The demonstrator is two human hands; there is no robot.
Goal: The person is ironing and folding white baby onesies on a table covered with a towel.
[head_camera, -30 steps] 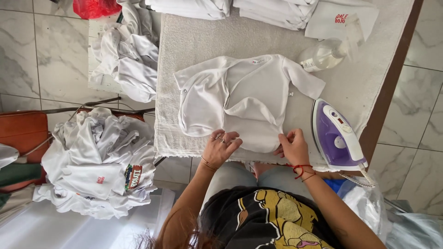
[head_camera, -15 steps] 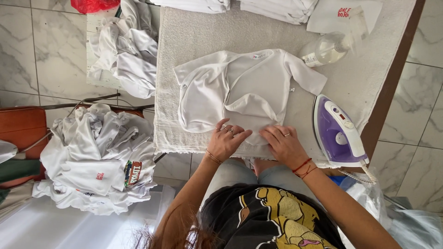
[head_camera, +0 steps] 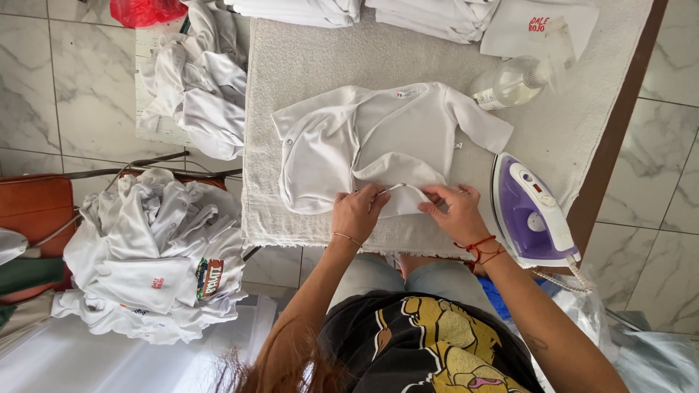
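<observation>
Bright, even daylight falls on my work; nothing looks dim. The white baby shirt (head_camera: 386,145) keeps its folds visible, though its palest parts come close to washing out. My left hand (head_camera: 357,215) and right hand (head_camera: 455,211) cast only faint, soft shadows on the towel-covered table (head_camera: 306,65). The marble floor (head_camera: 44,87) carries a mild sheen. Focus is sharp throughout, with slight wide-angle stretch at the corners.
</observation>
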